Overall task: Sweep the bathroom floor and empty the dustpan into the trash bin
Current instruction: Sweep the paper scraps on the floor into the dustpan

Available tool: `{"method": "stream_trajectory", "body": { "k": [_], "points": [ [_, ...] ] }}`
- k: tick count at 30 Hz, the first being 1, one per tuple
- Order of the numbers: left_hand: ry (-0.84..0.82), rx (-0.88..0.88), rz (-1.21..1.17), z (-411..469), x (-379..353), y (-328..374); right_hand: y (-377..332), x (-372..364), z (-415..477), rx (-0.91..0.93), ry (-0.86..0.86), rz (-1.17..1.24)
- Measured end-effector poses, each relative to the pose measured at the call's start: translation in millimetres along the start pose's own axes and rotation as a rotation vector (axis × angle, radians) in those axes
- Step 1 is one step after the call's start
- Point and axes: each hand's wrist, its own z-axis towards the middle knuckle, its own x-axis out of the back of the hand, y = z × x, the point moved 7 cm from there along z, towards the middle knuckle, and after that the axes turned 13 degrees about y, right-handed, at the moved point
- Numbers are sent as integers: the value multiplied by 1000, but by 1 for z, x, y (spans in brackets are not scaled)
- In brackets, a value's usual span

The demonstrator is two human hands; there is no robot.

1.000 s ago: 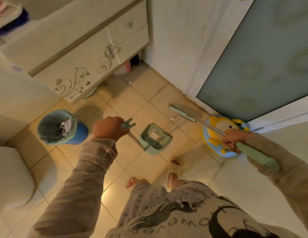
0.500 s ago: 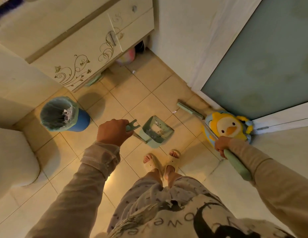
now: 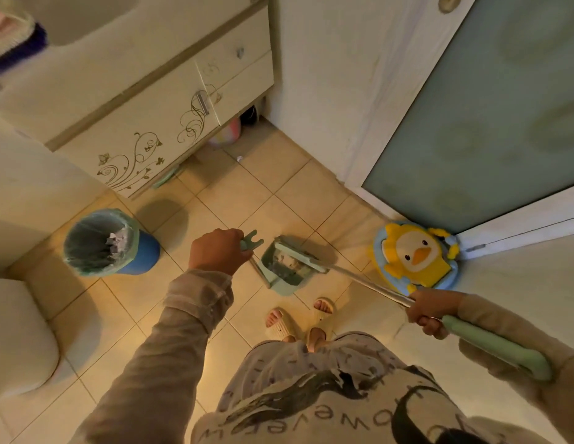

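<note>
My left hand [image 3: 217, 253] grips the top of the green dustpan handle [image 3: 251, 241]. The green dustpan [image 3: 281, 272] stands on the tan tiled floor [image 3: 273, 200] just ahead of my feet. My right hand [image 3: 428, 310] grips the broom's metal pole where it meets the green grip [image 3: 494, 346]. The green broom head [image 3: 300, 257] lies across the mouth of the dustpan. A blue trash bin [image 3: 109, 243] with a clear liner and crumpled paper inside stands on the floor to the left of my left hand.
A cream vanity cabinet [image 3: 157, 107] with swirl decoration stands at the back left, small items under it. A frosted glass door [image 3: 490, 104] fills the right. A yellow duck-faced stool [image 3: 415, 254] sits by the door. The toilet's white edge [image 3: 13, 331] is at the left.
The broom head has swept left from the floor near the door into the dustpan mouth. My right hand rose with the pole. My left hand stayed on the dustpan handle.
</note>
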Motion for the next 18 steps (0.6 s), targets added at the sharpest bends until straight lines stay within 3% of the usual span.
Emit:
{"method": "stream_trajectory", "body": {
  "k": [5,11,13,18],
  "points": [
    [-5,-5,-1,-4,0,-7,-6,20,0,-27,78,79],
    [5,-12,-8,-2,-1,-7,-42,3,-3,2,182,-50],
    [0,-23,-9,0,-2,-4,-54,-14,-5,38,175,-132],
    [6,-24,-24,8,-1,-10,-67,-50,-14,100,112,-39]
  ]
}}
